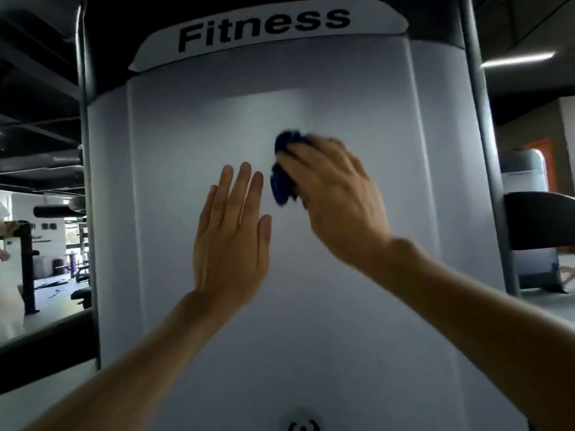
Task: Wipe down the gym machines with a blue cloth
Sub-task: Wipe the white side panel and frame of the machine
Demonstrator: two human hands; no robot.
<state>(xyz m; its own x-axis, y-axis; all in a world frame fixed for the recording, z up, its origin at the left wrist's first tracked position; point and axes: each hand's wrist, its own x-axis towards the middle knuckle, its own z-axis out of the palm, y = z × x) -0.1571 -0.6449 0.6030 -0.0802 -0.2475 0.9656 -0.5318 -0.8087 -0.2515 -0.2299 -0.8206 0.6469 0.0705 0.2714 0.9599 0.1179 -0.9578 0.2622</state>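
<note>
Wiping looks underway: right hand (334, 194) grips the bunched dark-blue cloth (284, 169) against the white plastic machine shroud (357, 306), flat left hand (231, 234) bracing; next, sweep onto unwiped panel.

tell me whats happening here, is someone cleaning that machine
Yes. A person is wiping the pale front panel of a gym machine marked "Fitness". The right hand grips a bunched blue cloth and presses it against the middle of the panel; that hand is blurred. The left hand rests flat on the panel just beside it, fingers straight. More gym equipment stands in the dim room behind.
</note>
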